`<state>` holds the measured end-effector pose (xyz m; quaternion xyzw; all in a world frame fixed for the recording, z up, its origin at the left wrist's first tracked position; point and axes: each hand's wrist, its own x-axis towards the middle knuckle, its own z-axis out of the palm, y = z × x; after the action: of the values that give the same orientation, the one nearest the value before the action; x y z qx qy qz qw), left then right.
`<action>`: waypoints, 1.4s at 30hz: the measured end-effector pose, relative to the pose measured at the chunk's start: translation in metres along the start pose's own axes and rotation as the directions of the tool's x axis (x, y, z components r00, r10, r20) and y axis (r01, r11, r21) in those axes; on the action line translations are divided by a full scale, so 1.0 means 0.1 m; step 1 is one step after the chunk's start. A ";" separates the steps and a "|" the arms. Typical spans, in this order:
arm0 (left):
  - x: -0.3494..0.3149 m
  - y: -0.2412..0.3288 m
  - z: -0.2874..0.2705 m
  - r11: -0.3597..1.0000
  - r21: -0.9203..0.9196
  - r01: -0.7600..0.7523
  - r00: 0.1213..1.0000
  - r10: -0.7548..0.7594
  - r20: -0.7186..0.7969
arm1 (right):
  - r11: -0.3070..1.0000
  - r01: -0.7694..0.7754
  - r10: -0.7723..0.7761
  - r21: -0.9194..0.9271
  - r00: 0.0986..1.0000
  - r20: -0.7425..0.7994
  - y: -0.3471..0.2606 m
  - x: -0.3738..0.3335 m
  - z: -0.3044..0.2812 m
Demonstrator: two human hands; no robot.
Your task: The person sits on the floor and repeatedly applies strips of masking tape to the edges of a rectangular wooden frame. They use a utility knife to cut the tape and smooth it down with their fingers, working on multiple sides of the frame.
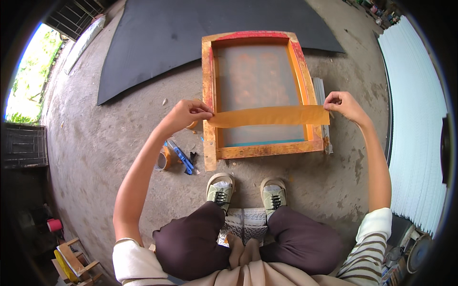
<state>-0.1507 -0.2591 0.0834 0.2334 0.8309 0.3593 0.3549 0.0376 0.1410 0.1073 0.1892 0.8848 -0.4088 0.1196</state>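
Note:
Between my two hands stretches a wide strip of orange-brown tape [267, 116], held taut across a wooden screen-printing frame [267, 150]. My left hand [188, 114] pinches the strip's left end at the frame's left bar. At the other end, just past the right bar, my right hand [344, 106] pinches the upper corner. Grey mesh [257, 76] with faint reddish stains fills the frame, and a teal line runs along its near edge. Red stain marks the frame's far bar. Whether the tape touches the mesh, I cannot tell.
Left of the frame, a tape roll [163, 158] and a blue utility knife [181, 157] lie on the concrete floor. A large black sheet [157, 43] spreads beyond. Pale blue stacked sheets [415, 119] stand at the right. My shoes [221, 189] are close to the frame's near bar.

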 end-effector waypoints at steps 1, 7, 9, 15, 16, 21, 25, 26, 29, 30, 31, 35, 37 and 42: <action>0.04 0.00 0.00 1.000 -0.013 -0.005 1.000 0.005 0.009 | 1.000 -0.006 0.006 0.024 1.000 0.012 0.04 0.03 0.00; 0.18 -0.06 0.06 0.991 0.117 0.066 0.998 -0.067 0.008 | 0.995 -0.090 0.085 0.030 0.987 0.135 0.14 0.11 0.04; 0.16 -0.06 0.07 0.988 0.140 0.059 0.997 -0.064 0.035 | 0.995 -0.101 0.097 0.016 0.983 0.153 0.11 0.10 0.04; 0.04 -0.08 0.06 0.992 -0.008 0.129 0.978 -0.126 0.166 | 0.987 -0.140 0.124 0.073 0.975 0.186 0.03 -0.01 -0.12; 0.04 -0.11 0.09 0.990 -0.038 0.136 0.972 -0.126 0.196 | 0.989 -0.141 0.131 0.037 0.971 0.200 0.06 -0.02 -0.10; 0.06 -0.20 0.42 0.979 0.190 0.073 0.989 -0.096 0.114 | 0.971 -0.133 0.162 -0.201 0.977 0.136 0.34 -0.01 0.33; -0.03 -0.13 0.57 0.958 0.276 0.080 0.995 -0.094 0.035 | 0.929 -0.172 0.187 -0.327 0.982 0.015 0.34 -0.15 0.58; -0.06 -0.12 0.57 0.947 0.315 0.069 0.997 -0.079 0.019 | 0.915 -0.160 0.168 -0.369 0.986 -0.010 0.27 -0.17 0.62; -0.08 -0.04 0.59 0.903 0.428 0.045 0.999 -0.046 -0.009 | 0.875 -0.083 0.100 -0.476 0.995 0.010 0.18 -0.18 0.71; -0.07 -0.01 0.61 0.900 0.435 0.029 0.999 -0.032 -0.001 | 0.858 -0.046 0.062 -0.512 0.998 0.015 0.19 -0.18 0.74; -0.07 0.02 0.62 0.897 0.443 0.013 1.000 -0.016 0.003 | 0.848 0.017 -0.020 -0.529 1.000 0.001 0.20 -0.19 0.76; 0.02 -0.09 0.67 0.845 0.521 -0.118 0.993 0.104 0.057 | 0.722 0.178 -0.213 -0.668 0.977 0.030 0.22 -0.14 0.83; 0.05 -0.11 0.69 0.822 0.549 -0.154 0.988 0.139 0.068 | 0.628 0.238 -0.276 -0.741 0.958 0.074 0.21 -0.10 0.89; 0.11 -0.10 0.74 0.785 0.601 -0.152 0.988 0.118 0.096 | 0.475 0.281 -0.248 -0.834 0.952 0.179 0.21 -0.04 0.98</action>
<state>-0.1032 -0.2262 0.0353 0.4031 0.8735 0.0925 0.2567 0.0562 0.0771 0.0325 -0.0390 0.9866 0.0597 0.1468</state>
